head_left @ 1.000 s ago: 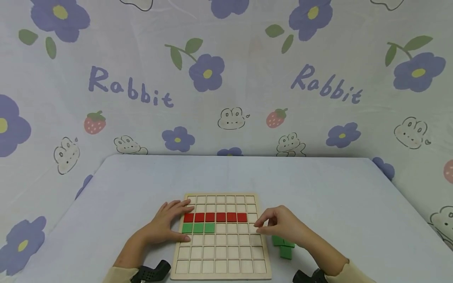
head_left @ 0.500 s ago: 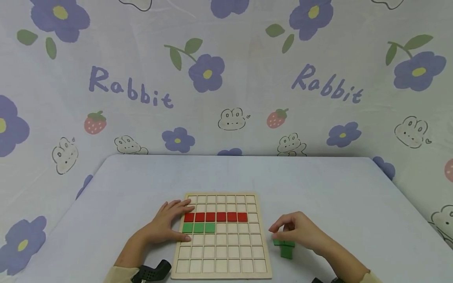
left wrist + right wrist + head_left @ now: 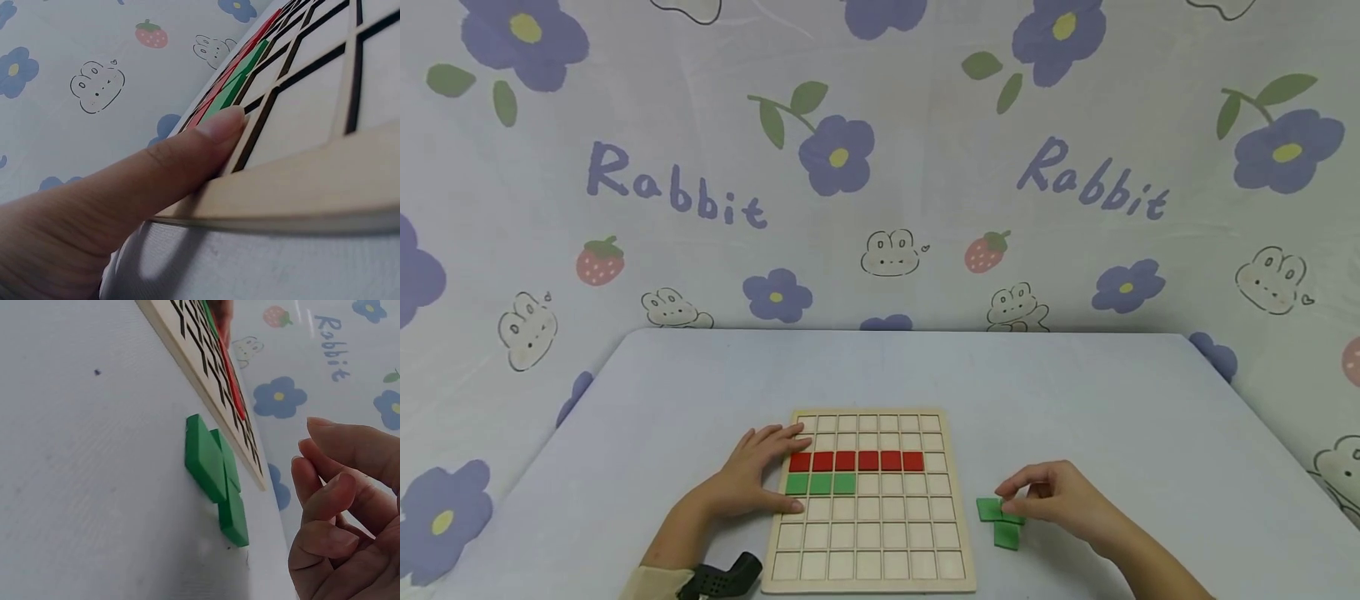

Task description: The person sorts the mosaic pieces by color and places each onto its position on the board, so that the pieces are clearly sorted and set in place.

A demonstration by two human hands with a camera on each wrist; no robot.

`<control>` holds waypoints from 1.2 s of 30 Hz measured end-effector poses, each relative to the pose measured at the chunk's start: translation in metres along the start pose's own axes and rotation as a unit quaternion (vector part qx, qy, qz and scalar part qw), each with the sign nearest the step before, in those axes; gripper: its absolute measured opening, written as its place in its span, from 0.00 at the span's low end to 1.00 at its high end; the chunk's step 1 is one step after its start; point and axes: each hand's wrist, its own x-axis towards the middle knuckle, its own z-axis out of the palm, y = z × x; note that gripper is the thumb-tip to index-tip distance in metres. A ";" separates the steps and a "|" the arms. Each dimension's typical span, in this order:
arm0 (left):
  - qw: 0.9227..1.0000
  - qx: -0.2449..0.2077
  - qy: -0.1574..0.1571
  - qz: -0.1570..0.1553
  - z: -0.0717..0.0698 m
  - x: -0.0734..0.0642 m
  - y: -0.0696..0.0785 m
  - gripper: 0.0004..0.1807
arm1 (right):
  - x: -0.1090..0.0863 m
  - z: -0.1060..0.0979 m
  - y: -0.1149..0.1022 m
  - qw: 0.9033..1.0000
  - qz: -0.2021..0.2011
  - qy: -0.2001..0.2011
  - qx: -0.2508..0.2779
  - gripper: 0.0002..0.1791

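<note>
A wooden grid board (image 3: 868, 585) lies on the table, with a row of red tiles (image 3: 868, 461) and, nearer, three green tiles (image 3: 821, 483) in its cells. My left hand (image 3: 748, 475) rests on the board's left side, fingers spread, thumb on the frame's edge. In the left wrist view the thumb (image 3: 181, 153) presses the wood beside the green tiles. Three loose green tiles (image 3: 203, 459) lie right of the board. Just above them hovers my right hand (image 3: 1060, 500), thumb and fingers loosely bent and apart, holding nothing.
The white table (image 3: 880, 367) runs back to a wall cloth (image 3: 880, 167) printed with flowers and rabbits. A black wrist device (image 3: 722, 577) sits at the left sleeve, near the board's lower left corner.
My right hand has moved from the board's right edge rightward to the loose green tiles. The left hand keeps its place.
</note>
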 end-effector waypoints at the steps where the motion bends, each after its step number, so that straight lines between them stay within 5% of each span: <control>1: 1.000 0.000 0.001 0.002 0.001 0.000 0.001 0.47 | -0.001 -0.001 0.002 1.000 0.002 0.000 0.003 0.17; 20: 1.000 0.010 0.009 0.011 0.006 -0.005 0.003 0.47 | -0.002 0.002 0.033 0.999 0.004 0.021 0.029 0.23; 36: 1.000 0.007 0.009 0.006 0.006 -0.005 0.004 0.47 | -0.002 0.002 0.037 0.999 -0.040 0.011 -0.016 0.23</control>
